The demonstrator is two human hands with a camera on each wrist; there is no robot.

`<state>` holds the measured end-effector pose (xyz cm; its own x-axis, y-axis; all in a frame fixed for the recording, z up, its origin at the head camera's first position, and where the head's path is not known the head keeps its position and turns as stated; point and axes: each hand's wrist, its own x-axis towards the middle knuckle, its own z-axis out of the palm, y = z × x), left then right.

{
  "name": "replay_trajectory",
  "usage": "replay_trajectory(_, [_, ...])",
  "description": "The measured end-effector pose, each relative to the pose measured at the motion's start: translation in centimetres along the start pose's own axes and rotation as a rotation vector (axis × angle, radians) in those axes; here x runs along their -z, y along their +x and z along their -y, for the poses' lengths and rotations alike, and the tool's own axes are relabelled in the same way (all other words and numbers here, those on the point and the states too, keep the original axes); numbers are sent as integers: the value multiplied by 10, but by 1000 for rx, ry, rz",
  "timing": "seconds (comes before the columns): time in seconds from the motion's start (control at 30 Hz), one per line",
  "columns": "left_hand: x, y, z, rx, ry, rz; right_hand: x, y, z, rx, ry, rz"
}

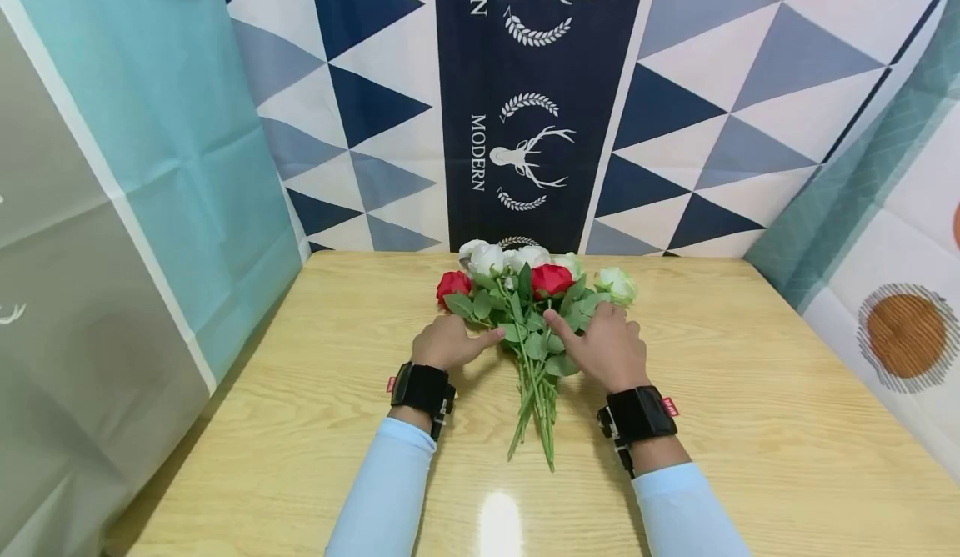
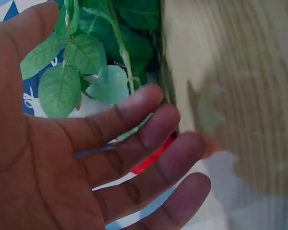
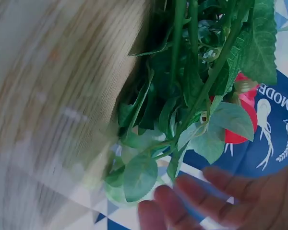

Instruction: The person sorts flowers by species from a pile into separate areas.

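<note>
A bunch of artificial-looking flowers (image 1: 538, 348) lies on the table, blooms toward the back and green stems (image 1: 543, 424) crossing toward the front. It has red blooms (image 1: 552, 279), white blooms (image 1: 487, 259) and a pale green bloom (image 1: 617, 286) at its right. My left hand (image 1: 452, 344) is at the bunch's left side, thumb toward the leaves; its wrist view shows loosely bent fingers with nothing in the palm. On the other side, my right hand (image 1: 609, 348) has its thumb over the leaves. In the right wrist view its relaxed fingertips (image 3: 165, 196) are right by the lower leaves (image 3: 140, 176).
The wooden table (image 1: 315, 424) carries the bunch near its back edge. Behind it hangs a patterned cloth (image 1: 390, 123) with triangles and a dark deer-print stripe. More cloth hangs at the left (image 1: 180, 165) and right (image 1: 862, 290) sides. Both wrists wear black straps (image 1: 423, 388).
</note>
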<state>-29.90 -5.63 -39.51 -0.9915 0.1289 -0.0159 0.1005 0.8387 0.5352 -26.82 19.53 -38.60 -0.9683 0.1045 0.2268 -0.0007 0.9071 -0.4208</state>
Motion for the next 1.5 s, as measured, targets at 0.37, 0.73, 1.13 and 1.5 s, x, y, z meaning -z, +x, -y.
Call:
replay_trajectory(0.37, [-6, 11, 5, -40, -154, 145, 1, 5, -16, -171, 164, 100])
replay_trajectory(0.73, [-21, 4, -7, 78, -809, 296, -4, 0, -8, -60, 334, 268])
replay_trajectory(1.13, [-30, 5, -16, 105, -912, 331, -10, -1, 1, -115, 518, 398])
replay_trajectory(1.5, [-41, 8, -18, 129, -988, 366, -25, -1, 4, -132, 605, 392])
